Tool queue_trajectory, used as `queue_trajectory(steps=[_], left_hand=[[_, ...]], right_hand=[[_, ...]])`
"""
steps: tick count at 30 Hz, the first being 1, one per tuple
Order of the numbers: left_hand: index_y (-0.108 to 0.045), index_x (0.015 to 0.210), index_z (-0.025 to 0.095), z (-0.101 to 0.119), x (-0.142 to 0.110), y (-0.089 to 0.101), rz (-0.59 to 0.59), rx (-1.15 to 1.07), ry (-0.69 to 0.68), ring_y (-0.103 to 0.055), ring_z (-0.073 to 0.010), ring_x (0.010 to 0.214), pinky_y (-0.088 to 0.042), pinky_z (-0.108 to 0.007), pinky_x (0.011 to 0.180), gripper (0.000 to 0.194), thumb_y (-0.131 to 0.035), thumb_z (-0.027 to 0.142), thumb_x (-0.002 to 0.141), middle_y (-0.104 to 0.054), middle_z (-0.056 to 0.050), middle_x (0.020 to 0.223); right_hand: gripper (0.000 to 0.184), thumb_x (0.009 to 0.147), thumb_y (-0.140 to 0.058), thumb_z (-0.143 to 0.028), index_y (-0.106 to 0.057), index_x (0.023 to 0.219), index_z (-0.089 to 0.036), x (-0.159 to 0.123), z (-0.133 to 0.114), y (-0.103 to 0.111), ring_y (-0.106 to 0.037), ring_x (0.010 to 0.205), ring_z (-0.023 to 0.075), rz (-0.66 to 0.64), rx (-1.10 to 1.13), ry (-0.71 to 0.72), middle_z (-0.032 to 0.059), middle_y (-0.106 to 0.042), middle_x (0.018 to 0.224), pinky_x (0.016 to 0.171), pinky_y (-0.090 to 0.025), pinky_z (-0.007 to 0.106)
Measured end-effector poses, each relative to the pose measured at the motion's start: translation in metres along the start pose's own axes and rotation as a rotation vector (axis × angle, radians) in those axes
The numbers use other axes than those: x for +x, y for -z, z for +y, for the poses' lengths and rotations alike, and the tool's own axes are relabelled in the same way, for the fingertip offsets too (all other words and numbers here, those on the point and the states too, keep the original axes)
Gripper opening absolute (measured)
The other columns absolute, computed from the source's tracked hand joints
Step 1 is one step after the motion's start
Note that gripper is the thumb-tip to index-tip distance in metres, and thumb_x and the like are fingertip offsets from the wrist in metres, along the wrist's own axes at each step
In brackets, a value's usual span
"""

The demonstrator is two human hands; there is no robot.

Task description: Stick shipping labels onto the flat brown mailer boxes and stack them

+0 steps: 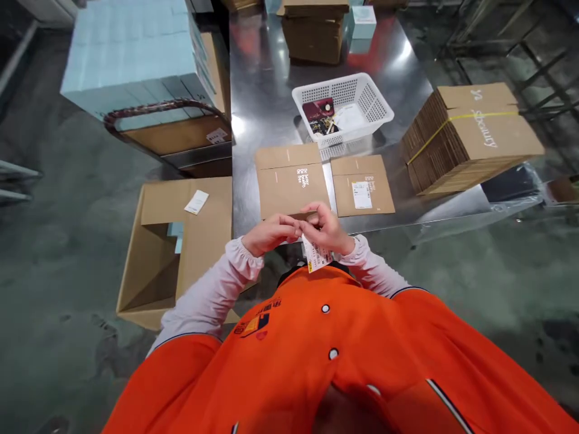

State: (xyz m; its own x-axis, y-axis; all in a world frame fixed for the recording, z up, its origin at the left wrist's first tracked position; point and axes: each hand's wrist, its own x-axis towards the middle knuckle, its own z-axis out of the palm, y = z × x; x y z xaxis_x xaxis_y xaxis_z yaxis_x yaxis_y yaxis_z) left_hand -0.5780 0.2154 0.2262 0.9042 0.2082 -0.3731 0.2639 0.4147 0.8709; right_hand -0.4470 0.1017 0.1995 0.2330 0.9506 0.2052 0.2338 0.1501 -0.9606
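Observation:
A printed shipping label hangs below my right hand, whose fingers are closed on its upper end. My left hand is closed too, its fingertips meeting those of the right at the label's upper edge. Both hands are just off the front edge of the steel table. Right beyond them lies a flat folded carton with white print. To its right is a second flat carton bearing a white label.
A white plastic basket holds cards and papers. Strapped flat cartons stand at the right. A cart of pale blue boxes is at the left, above an open cardboard box on the floor. Brown cartons stand at the back.

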Motion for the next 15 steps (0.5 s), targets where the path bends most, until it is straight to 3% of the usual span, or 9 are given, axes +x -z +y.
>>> queue_trajectory(steps=[4, 7, 9, 11, 13, 15], left_hand=[[-0.064, 0.055, 0.011, -0.01, -0.008, -0.001, 0.029, -0.09, 0.001, -0.035, -0.008, 0.048, -0.03, -0.025, 0.049, 0.025, -0.081, 0.029, 0.057, -0.042, 0.001, 0.047], [-0.064, 0.058, 0.01, -0.015, -0.008, -0.003, 0.022, -0.171, -0.002, -0.036, -0.0076, 0.046, -0.033, -0.025, 0.049, 0.026, -0.082, 0.029, 0.058, -0.041, 0.002, 0.047], [-0.063, 0.06, 0.011, -0.018, -0.007, -0.003, 0.008, -0.233, 0.003, -0.035, -0.0065, 0.045, -0.031, -0.023, 0.047, 0.023, -0.08, 0.026, 0.059, -0.04, 0.002, 0.049], [-0.061, 0.06, 0.011, -0.021, -0.005, -0.004, 0.012, -0.291, 0.007, -0.033, -0.006, 0.044, -0.028, -0.022, 0.045, 0.02, -0.077, 0.023, 0.059, -0.04, 0.002, 0.05], [-0.06, 0.063, 0.012, -0.024, -0.004, -0.005, 0.045, -0.343, 0.009, -0.037, -0.0075, 0.046, -0.031, -0.022, 0.046, 0.017, -0.074, 0.022, 0.059, -0.043, 0.001, 0.053], [-0.061, 0.066, 0.012, -0.027, -0.004, -0.007, 0.08, -0.365, 0.002, -0.044, -0.0099, 0.05, -0.037, -0.024, 0.05, 0.019, -0.073, 0.025, 0.061, -0.047, -0.001, 0.057]], right_hand=[[0.029, 0.091, -0.055, -0.041, -0.048, 0.111, -0.021, -0.003, 0.001, -0.004, -0.031, 0.044, 0.0085, 0.01, -0.044, 0.043, -0.0117, -0.033, 0.049, 0.049, -0.028, 0.022], [0.035, 0.095, -0.051, -0.046, -0.053, 0.119, -0.02, -0.002, -0.004, 0.006, -0.048, 0.058, 0.0116, 0.019, -0.167, 0.178, -0.0033, -0.052, 0.065, 0.061, -0.044, 0.026], [0.038, 0.097, -0.046, -0.048, -0.059, 0.12, -0.021, 0.0, -0.01, 0.018, -0.059, 0.088, 0.0174, -0.064, -0.282, 0.346, 0.0074, -0.063, 0.096, 0.082, -0.049, 0.035], [0.035, 0.099, -0.043, -0.044, -0.065, 0.117, -0.023, 0.002, -0.015, 0.031, -0.055, 0.113, 0.021, -0.193, -0.373, 0.493, 0.0108, -0.061, 0.117, 0.097, -0.046, 0.041], [0.029, 0.1, -0.045, -0.038, -0.068, 0.111, -0.025, 0.003, -0.016, 0.04, -0.054, 0.117, 0.0205, -0.288, -0.406, 0.554, 0.0098, -0.061, 0.119, 0.1, -0.045, 0.042], [0.023, 0.097, -0.051, -0.036, -0.07, 0.102, -0.024, 0.002, -0.015, 0.044, -0.059, 0.111, 0.0193, -0.298, -0.386, 0.53, 0.0091, -0.064, 0.112, 0.097, -0.048, 0.039]])
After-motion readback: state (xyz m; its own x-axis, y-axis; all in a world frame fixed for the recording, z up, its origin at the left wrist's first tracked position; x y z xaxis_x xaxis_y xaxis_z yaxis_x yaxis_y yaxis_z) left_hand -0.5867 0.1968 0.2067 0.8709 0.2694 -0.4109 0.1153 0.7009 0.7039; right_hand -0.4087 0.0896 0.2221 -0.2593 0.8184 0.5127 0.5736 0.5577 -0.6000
